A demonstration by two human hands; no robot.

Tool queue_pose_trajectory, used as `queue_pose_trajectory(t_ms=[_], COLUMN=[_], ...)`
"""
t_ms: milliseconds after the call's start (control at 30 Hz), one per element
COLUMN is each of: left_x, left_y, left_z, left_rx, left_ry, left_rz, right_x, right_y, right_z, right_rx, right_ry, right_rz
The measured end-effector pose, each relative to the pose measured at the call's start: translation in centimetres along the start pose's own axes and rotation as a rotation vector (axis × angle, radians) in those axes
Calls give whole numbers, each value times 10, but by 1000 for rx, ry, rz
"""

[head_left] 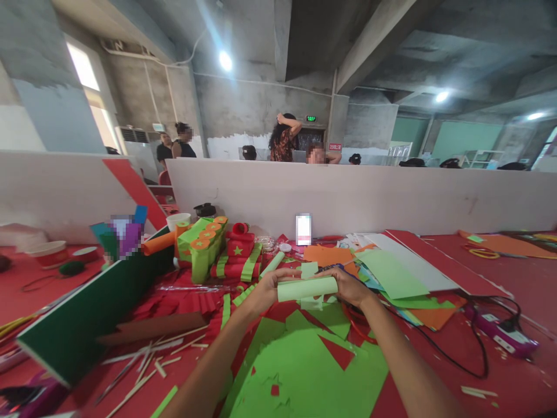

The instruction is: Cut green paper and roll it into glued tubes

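Note:
A pale green paper roll (pixel 307 288) lies level between my two hands, above the table. My left hand (pixel 270 287) grips its left end, fingers curled behind it. At the opposite end, my right hand (pixel 348 286) has its fingers closed round the paper. Just behind the roll sits a small pale green paper piece (pixel 309 269). Below my hands spread bright green paper sheets (pixel 304 366) with cut-outs and scraps. Another narrow pale green roll (pixel 272 265) rests just beyond my left hand. The fingertips behind the roll are partly hidden.
Green, orange and red paper models (pixel 204 247) stand left of centre. A dark green board (pixel 100 307) and thin wooden sticks (pixel 139 371) lie left. A phone (pixel 303 229) leans against the white partition (pixel 369 197). At right are stacked paper sheets (pixel 391 273) and a purple power strip (pixel 500 331).

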State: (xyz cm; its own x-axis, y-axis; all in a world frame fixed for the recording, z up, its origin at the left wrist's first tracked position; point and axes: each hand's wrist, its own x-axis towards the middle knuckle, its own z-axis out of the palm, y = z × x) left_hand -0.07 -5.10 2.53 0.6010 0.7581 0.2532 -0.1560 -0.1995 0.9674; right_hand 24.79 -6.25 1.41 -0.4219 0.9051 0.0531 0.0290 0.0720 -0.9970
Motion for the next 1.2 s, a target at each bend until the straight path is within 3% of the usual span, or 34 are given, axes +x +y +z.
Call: queue_pose_trajectory(t_ms=[1000,1200], left_x=[1,2], left_y=[4,1], left_z=[1,0], left_rx=[-4,6], left_ry=[22,71], left_rz=[43,59], right_x=[1,4], right_y=[4,4], right_z=[-2,-6], right_rx=[-37,-99], right_ry=[30,77], right_rz=[-43,-94])
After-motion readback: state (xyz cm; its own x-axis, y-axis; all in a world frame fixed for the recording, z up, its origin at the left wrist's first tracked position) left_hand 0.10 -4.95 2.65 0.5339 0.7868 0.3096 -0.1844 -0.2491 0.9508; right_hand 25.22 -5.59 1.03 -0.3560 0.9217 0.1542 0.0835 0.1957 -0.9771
